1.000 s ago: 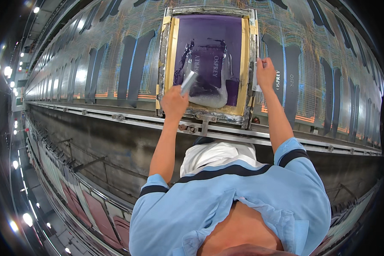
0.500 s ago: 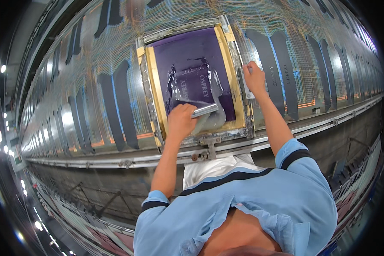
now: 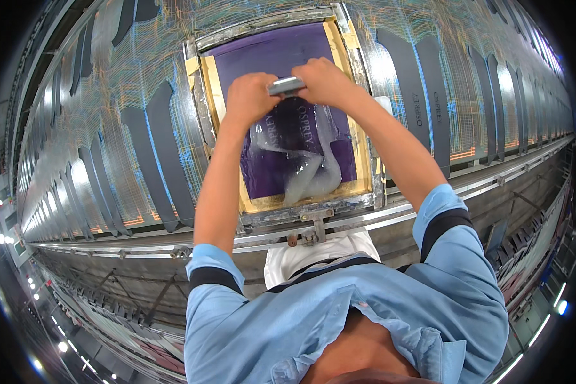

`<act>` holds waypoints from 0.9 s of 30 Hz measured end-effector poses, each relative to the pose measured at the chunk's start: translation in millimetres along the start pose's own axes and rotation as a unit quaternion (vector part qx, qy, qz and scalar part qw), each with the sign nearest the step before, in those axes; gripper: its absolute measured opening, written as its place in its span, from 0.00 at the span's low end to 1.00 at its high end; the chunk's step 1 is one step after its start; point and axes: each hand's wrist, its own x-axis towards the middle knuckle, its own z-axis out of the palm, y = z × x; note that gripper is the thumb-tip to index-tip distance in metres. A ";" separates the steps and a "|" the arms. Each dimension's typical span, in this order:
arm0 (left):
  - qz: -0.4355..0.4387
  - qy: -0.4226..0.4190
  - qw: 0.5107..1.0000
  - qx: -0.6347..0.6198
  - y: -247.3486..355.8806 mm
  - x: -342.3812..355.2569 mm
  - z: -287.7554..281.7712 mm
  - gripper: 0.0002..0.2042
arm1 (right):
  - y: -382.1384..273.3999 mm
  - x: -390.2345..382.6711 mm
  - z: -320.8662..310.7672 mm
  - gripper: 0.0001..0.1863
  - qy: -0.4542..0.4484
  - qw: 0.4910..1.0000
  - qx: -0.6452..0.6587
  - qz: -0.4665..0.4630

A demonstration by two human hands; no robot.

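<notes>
The squeegee (image 3: 285, 85) blade is hidden behind both hands; the screen frame's (image 3: 198, 83) top edge is cut off.

Left hand (image 3: 253, 96): fist closed, knuckles up, forearm extended straight forward, bare below a blue short sleeve. Right hand (image 3: 326, 82): closed likewise, just beside the left, arm stretched forward and angled inward.

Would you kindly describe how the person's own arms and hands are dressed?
Both hands, the left hand and the right hand, are bare, with no gloves. The forearms are uncovered. Each arm wears a short light blue sleeve ending in a dark cuff band.
</notes>
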 end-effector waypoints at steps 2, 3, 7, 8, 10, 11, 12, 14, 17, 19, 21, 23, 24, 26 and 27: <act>0.013 0.007 1.000 0.003 9.4 -37.7 18.4 0.09 | -20.4 -34.3 12.8 0.10 0.005 1.000 -0.019 -0.015; 0.018 0.005 1.000 -0.002 25.0 -62.9 28.4 0.10 | -30.9 -67.6 19.2 0.10 0.023 0.999 -0.016 -0.022; 0.053 0.020 0.997 -0.051 65.8 -150.5 41.6 0.08 | -81.0 -154.7 36.8 0.10 0.021 0.999 0.013 -0.030; 0.046 -0.001 0.998 -0.051 68.9 -156.6 40.2 0.08 | -84.0 -161.3 39.9 0.11 0.016 0.999 0.027 -0.026; 0.050 -0.023 0.998 -0.038 66.0 -156.9 33.6 0.08 | -87.7 -155.4 36.7 0.11 -0.005 0.999 0.037 -0.022; 0.061 -0.028 0.997 -0.028 58.3 -146.4 30.8 0.08 | -83.6 -145.4 31.3 0.12 -0.023 0.999 0.032 -0.016; 0.074 -0.033 0.997 -0.018 50.7 -132.7 25.8 0.08 | -78.5 -133.1 25.6 0.12 -0.040 0.999 0.027 -0.010; 0.075 0.000 0.997 0.014 37.6 -95.3 15.2 0.07 | -58.0 -98.2 17.6 0.12 0.013 0.999 -0.005 -0.035; 0.067 0.016 0.997 0.029 13.4 -37.4 -3.5 0.06 | -24.9 -34.4 2.8 0.10 0.010 0.999 -0.023 -0.022; 0.058 0.015 0.998 0.037 -1.4 -8.3 -9.0 0.07 | -12.5 -2.4 -8.1 0.10 -0.019 1.000 -0.020 0.001; 0.042 -0.003 0.998 0.041 -9.7 9.6 -9.7 0.08 | -3.8 14.6 -12.1 0.10 -0.045 0.999 -0.006 0.022; 0.032 -0.009 0.999 0.010 -11.7 12.4 -5.4 0.09 | 0.9 19.2 -11.0 0.11 -0.066 0.997 0.017 0.040; 0.026 -0.009 1.000 -0.005 -11.6 12.6 -5.1 0.09 | 0.6 17.9 -11.2 0.11 -0.060 0.997 0.018 0.043; 0.029 0.004 1.000 0.001 -8.0 7.9 -2.3 0.08 | -3.5 11.8 -8.9 0.10 -0.049 0.997 0.017 0.048; 0.039 0.022 0.999 -0.001 -7.8 5.5 -0.5 0.07 | -6.5 8.0 -5.8 0.09 -0.030 0.999 0.009 0.034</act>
